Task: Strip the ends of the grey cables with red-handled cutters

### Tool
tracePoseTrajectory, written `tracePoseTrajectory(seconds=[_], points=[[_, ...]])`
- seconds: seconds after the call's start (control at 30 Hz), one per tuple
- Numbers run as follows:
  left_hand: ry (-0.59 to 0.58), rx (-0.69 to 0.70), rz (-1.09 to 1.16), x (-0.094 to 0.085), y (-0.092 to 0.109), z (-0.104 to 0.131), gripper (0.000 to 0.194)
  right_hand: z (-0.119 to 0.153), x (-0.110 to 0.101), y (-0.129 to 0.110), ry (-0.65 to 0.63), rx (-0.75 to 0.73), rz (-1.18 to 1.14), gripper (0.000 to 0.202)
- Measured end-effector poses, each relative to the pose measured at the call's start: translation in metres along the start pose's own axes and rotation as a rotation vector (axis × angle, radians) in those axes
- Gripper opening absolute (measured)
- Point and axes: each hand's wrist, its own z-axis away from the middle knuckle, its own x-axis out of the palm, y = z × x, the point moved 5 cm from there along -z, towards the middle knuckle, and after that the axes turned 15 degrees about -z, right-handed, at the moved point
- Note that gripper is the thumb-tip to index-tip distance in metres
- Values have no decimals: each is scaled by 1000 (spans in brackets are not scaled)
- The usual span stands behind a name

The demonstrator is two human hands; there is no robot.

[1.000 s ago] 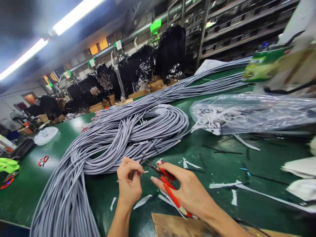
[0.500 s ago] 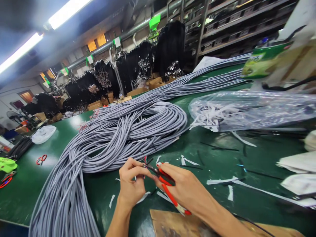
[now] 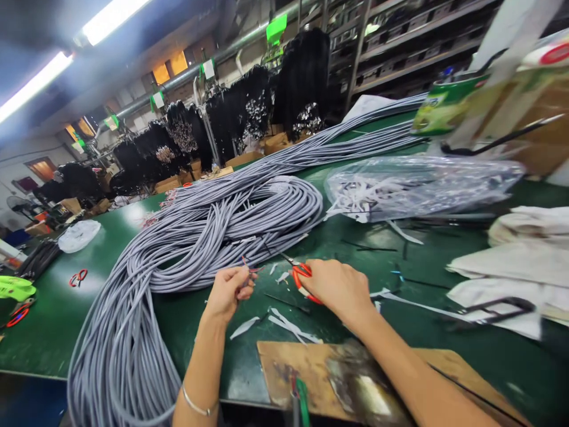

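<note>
My left hand (image 3: 229,292) is closed in a pinch on a cable end, whose thin red and blue wires (image 3: 249,268) stick out past the fingertips. To its right, my right hand (image 3: 340,292) is wrapped round red-handled scissors (image 3: 304,279), their blades pointing up and left, apart from the wires. Behind both hands a large coiled bundle of grey cables (image 3: 217,237) lies on the green table (image 3: 249,373). White scraps (image 3: 291,326) are scattered in front of and between the hands.
A clear plastic bag (image 3: 418,187) of white strips lies at right, near white gloves (image 3: 511,261). A worn brown board (image 3: 293,365) is at the front edge. Red-handled snips (image 3: 78,277) and a green tool (image 3: 16,292) lie at left. Black cables (image 3: 306,83) hang behind.
My hands have moved apart, the right one away to the right with the scissors. The scissors' blades have left the left fingertips, and the wires now show. The view has shifted.
</note>
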Motion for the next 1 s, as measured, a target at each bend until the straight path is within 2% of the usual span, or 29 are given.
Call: tracePoseTrajectory(seconds=[0.1,0.17,0.23,0.3,0.37,0.43,0.47,0.53,0.57,0.6,0.63,0.67,0.7,0.77,0.83,0.9,1.0], points=[[-80,-64,34,11,4,15,34,-4,0,7,-67,5,29,13],[-119,-101,77,22,6,36,33,-3,2,4,-93,-54,19,15],[-179,-165,137,34,0,63,36,-1,7,-4,-149,-162,-19,16],[-292,-279,145,45,-21,92,40,5,17,-16,-246,-283,-66,12],[-352,-412,136,46,-55,118,43,13,29,-26,-342,-371,-95,11],[-266,-459,32,31,-94,139,47,20,38,-32,-397,-421,-110,17],[-165,-428,-78,18,-110,148,49,22,41,-33,-410,-437,-118,19],[6,-372,-334,-7,-131,164,44,24,45,-34,-419,-453,-141,21],[91,-329,-479,-19,-132,170,37,23,46,-34,-418,-450,-155,21],[137,-292,-603,-26,-127,173,30,21,47,-34,-416,-441,-171,21],[119,-261,-689,-29,-118,171,26,19,47,-34,-412,-428,-188,20],[41,-236,-737,-28,-106,164,23,16,47,-33,-407,-414,-207,20],[31,-164,-805,-29,-87,153,22,14,46,-33,-397,-399,-228,19],[210,46,-1091,-39,-37,122,20,10,43,-34,-364,-370,-272,19],[528,106,-1461,-55,8,88,20,8,37,-36,-316,-338,-317,19],[609,137,-1523,-66,33,53,24,6,32,-37,-265,-304,-365,15],[646,166,-1569,-78,46,14,29,0,27,-37,-174,-273,-459,24]])
